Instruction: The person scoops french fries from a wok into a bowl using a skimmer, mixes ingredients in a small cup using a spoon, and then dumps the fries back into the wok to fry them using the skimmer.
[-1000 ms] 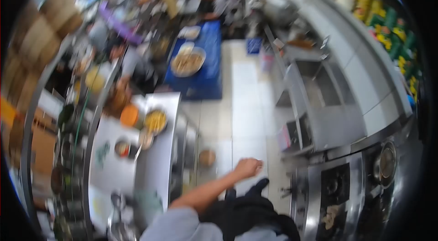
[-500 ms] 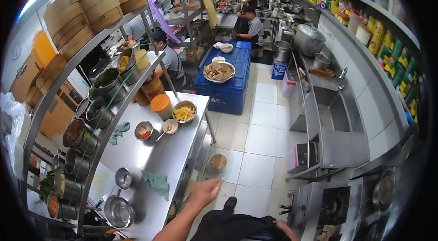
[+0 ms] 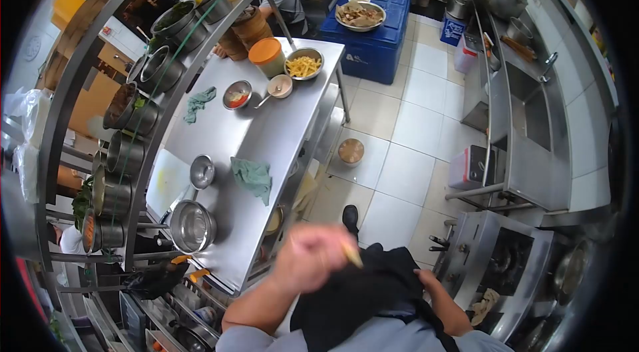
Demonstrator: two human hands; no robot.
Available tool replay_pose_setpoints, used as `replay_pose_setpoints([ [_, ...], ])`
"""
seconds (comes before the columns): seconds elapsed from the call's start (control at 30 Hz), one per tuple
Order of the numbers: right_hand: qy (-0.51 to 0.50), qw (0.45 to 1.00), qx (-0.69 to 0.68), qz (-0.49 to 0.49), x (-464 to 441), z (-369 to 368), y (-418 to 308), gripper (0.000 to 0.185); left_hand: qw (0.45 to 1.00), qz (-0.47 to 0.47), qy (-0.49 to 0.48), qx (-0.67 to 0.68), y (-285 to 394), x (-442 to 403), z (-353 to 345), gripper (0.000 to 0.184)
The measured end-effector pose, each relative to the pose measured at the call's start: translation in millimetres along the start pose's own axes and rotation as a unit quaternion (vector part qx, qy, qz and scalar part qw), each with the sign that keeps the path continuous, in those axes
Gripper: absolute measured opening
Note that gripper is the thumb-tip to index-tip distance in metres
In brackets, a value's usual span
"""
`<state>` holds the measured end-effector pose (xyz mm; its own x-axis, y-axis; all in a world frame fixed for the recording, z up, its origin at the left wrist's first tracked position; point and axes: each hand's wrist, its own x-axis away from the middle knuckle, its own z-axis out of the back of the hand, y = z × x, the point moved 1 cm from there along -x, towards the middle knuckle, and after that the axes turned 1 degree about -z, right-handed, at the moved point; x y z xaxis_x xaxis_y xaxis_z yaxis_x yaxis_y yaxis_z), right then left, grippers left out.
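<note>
The left hand [image 3: 311,257] pinches a yellow piece [image 3: 353,254], seemingly for carrying; next move needs steady grip. Whether right hand [image 3: 426,277] grasps, I cannot tell.

Lighting bright and fairly even; I note glare on the steel table [image 3: 283,119], left of centre. My left hand [image 3: 313,259], lower centre, is blurred. Wide-lens distortion bows the shelf frame [image 3: 138,209] at left; corners black out.
</note>
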<state>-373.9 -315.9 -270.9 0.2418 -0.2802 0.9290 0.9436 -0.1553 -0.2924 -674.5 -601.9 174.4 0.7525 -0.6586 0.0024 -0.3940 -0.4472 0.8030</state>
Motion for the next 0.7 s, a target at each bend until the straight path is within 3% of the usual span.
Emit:
replay_pose_setpoints([
  [0.1, -0.006, 0.996, 0.088, -0.001, -19.9, 12.3, 25.5, 0.045, 0.967, -0.079, -0.240, -0.024, 36.6, 2.7, -38.1, 0.029],
  [0.13, 0.004, 0.984, 0.173, 0.027, -32.7, 17.7, 33.8, 0.047, 0.958, -0.104, -0.266, -0.008, 51.5, -3.4, -53.4, 0.023],
  [0.17, 0.017, 0.965, 0.256, 0.054, -41.8, 23.1, 39.1, 0.048, 0.951, -0.120, -0.284, 0.000, 55.1, -5.5, -62.6, 0.022],
  [0.2, 0.036, 0.972, 0.228, 0.049, -46.8, 24.1, 41.4, 0.049, 0.943, -0.137, -0.302, 0.008, 58.7, -7.7, -71.7, 0.022],
  [0.3, 0.025, 0.988, 0.152, 0.013, -34.6, 22.1, 22.9, 0.050, 0.952, -0.218, -0.174, 0.122, 43.5, 12.1, -69.9, 0.037],
  [0.37, 0.033, 0.989, 0.143, 0.018, -5.6, 15.0, -20.2, 0.049, 0.981, -0.115, -0.090, -0.124, 45.6, -1.9, -14.1, 0.033],
  [0.43, 0.032, 0.995, 0.096, 0.000, -26.4, 8.0, -21.0, 0.050, 0.989, -0.053, 0.051, -0.126, -21.7, -18.8, 67.1, 0.039],
  [0.5, 0.017, 0.995, 0.102, -0.001, -52.5, 4.6, -20.4, 0.049, 0.947, 0.085, 0.149, -0.272, -100.5, -6.3, 160.9, 0.042],
  [0.53, 0.020, 0.995, 0.095, 0.000, -44.9, 1.3, -27.0, 0.049, 0.926, 0.133, 0.212, -0.283, -154.1, 22.7, 214.0, 0.044],
  [0.57, 0.040, 0.991, 0.127, 0.023, -38.5, 0.8, -38.9, 0.048, 0.840, 0.191, 0.191, -0.471, -208.5, 65.3, 281.1, 0.050],
  [0.6, 0.059, 0.985, 0.160, 0.042, -44.0, 1.5, -39.5, 0.047, 0.769, 0.377, 0.198, -0.476, -240.6, 104.5, 311.4, 0.055],
  [0.63, 0.029, 0.952, 0.289, 0.094, -76.0, 4.0, -49.6, 0.046, 0.747, 0.410, 0.153, -0.501, -270.3, 157.4, 331.1, 0.053],
  [0.67, -0.016, 0.900, 0.417, 0.126, -104.5, 8.4, -14.1, 0.045, 0.719, 0.481, 0.101, -0.490, -274.3, 207.5, 328.8, 0.052],
  [0.7, -0.047, 0.903, 0.419, 0.076, -41.3, -4.1, 55.1, 0.045, 0.696, 0.546, 0.070, -0.461, -267.6, 252.4, 322.1, 0.051],
])
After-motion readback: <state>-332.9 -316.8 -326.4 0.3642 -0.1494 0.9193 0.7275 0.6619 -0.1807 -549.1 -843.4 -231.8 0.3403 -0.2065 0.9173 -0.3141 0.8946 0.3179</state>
